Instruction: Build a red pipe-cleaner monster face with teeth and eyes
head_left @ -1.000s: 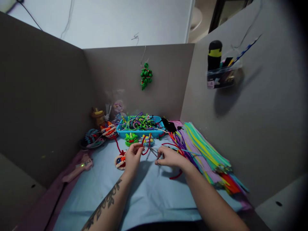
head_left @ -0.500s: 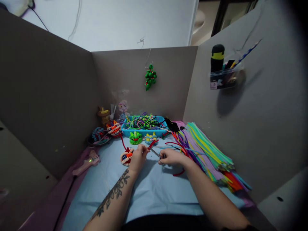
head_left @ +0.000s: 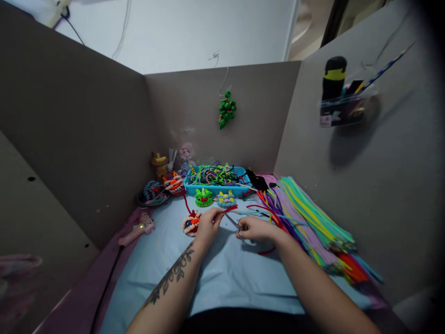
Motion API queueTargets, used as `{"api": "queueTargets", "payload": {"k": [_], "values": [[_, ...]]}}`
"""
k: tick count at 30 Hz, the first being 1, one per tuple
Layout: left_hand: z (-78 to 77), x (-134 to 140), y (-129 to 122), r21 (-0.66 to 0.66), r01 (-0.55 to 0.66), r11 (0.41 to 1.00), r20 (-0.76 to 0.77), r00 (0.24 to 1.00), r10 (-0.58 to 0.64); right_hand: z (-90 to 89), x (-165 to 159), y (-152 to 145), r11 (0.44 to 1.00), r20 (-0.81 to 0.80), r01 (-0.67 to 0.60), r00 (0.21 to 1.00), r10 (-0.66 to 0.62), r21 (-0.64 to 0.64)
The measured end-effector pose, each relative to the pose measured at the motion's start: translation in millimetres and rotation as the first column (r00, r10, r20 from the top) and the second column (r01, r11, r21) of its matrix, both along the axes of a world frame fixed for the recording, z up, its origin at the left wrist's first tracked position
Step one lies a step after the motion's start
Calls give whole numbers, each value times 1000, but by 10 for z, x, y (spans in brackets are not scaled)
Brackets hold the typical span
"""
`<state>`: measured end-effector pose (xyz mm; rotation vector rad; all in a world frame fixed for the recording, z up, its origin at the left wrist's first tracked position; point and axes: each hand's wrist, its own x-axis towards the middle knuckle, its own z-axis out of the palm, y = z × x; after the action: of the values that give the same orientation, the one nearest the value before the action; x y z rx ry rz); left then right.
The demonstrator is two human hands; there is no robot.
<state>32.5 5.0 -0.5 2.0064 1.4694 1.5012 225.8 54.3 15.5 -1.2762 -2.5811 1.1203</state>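
Note:
My left hand [head_left: 209, 226] pinches a short red pipe cleaner [head_left: 231, 208], whose end sticks out past the fingertips to the right. In my right hand [head_left: 257, 228] is a pair of scissors [head_left: 232, 220], fingers closed round the handles. The blades point up and left, with their tips at the red piece beside my left fingertips. Just left of my left hand lies an orange, white and red lion-like head [head_left: 191, 223] made of pipe cleaners, partly covered by that hand. A green head [head_left: 203, 197] and a light blue and yellow one [head_left: 226, 199] sit beyond my hands.
A blue tray [head_left: 222, 190] of tangled pipe cleaner pieces stands at the back. Bundles of long coloured pipe cleaners [head_left: 309, 213] lie along the right. At left are a pink glue gun [head_left: 137, 230] with a cord and a dark bowl [head_left: 153, 200]. Grey panels enclose three sides.
The whole view has shifted, so things appear farther right. Both hands keep nearly the same pose, and the red piece now lies flatter at the scissor tips.

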Motion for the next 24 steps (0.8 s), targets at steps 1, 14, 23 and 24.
{"api": "queueTargets", "payload": {"k": [1, 14, 23, 24], "values": [[-12, -2, 3, 4, 12, 1000, -8, 1000, -12, -4, 3, 4, 1000, 9, -9, 1000, 9, 4], [-11, -44, 19, -17, -10, 1000, -20, 1000, 10, -17, 3, 26, 996, -36, -63, 997, 66, 63], [19, -42, -2, -234, 373, 898, 408, 876, -258, -38, 111, 111, 995, -9, -96, 995, 96, 21], [23, -57, -1, -274, 448, 851, 449, 842, -299, -32, 130, 115, 994, -6, -106, 994, 106, 14]]}}
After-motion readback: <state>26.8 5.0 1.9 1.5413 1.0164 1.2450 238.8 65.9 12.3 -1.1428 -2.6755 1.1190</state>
